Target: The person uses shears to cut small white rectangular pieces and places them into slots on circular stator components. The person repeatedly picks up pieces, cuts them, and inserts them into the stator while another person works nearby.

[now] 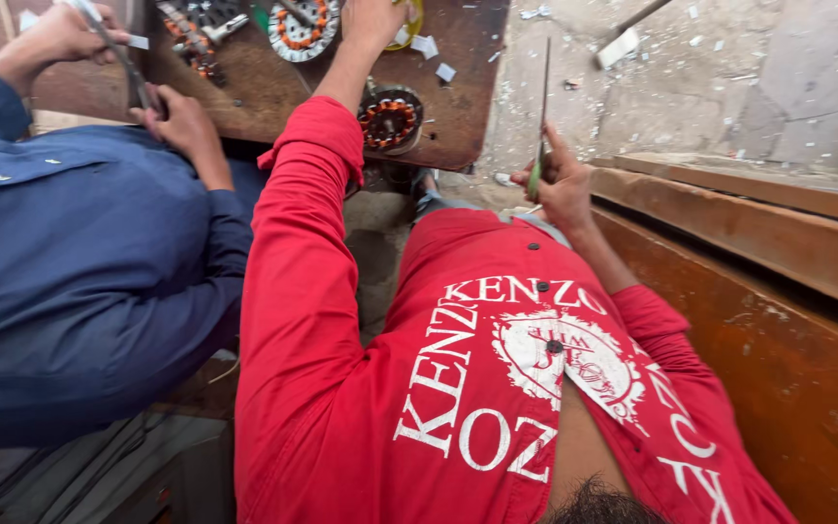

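Observation:
My left hand [372, 19] reaches far out in a red sleeve to the top of the brown table [273, 92]. Its fingers curl on a yellow ring [409, 24], which the frame's edge partly cuts off. Just below my forearm, a round stator with copper windings [390, 121] sits at the table's near edge. Over my lap, my right hand [563, 184] grips a thin metal tool with a green handle [543, 107], its long blade pointing away from me.
A person in a blue shirt sits close on my left, both hands [181, 121] on a metal tool [118, 53]. A second stator [303, 24] and metal parts [196, 29] lie on the table. A rusty steel beam [778, 359] runs along my right. White scraps litter the concrete floor [691, 87].

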